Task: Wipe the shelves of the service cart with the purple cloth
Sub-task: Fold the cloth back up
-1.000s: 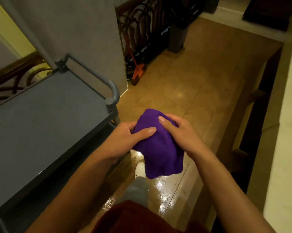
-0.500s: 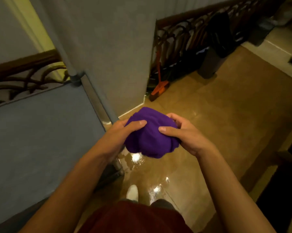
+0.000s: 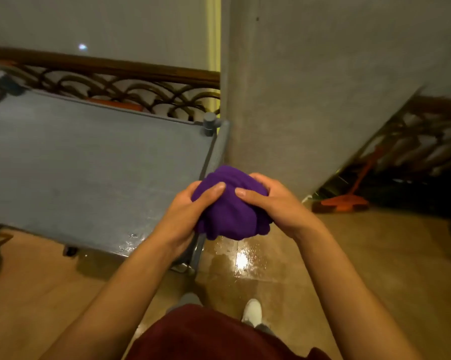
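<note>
A person stands at the corner of a grey service cart (image 3: 84, 162), both hands wrapped around a bunched purple cloth (image 3: 228, 203). The cloth is balled up, held in the air just off the cart's near right corner, above the glossy brown floor (image 3: 375, 255), not touching the shelf. Left hand (image 3: 185, 216) grips the cloth's left side, fingers curled under and thumb pressed across the top. Right hand (image 3: 273, 203) clasps the cloth's right side, fingers closed around the bundle w/ thumb on top, its tip near the left thumb's. Both forearms reach in from the bottom of the frame, bare.

The cart's top shelf is flat w/ a raised rim; a round grey post cap (image 3: 209, 123) stands at its far right corner. A wet sheen shows on the shelf's near edge, left of the left wrist. Beyond the cart's far side runs a dark wood railing (image 3: 115, 81) w/ curled metalwork, backed by a grey wall. A grey pillar (image 3: 297, 100) rises right of the cart. Further right of the cart, at the pillar's base, an orange floor tool (image 3: 346, 201) rests on the floor; its exact type is blurred. Below the cloth, a bright light reflection sits on the floor, and a white shoe (image 3: 251, 311) shows nearer the person, above a dark red garment (image 3: 214, 336).
</note>
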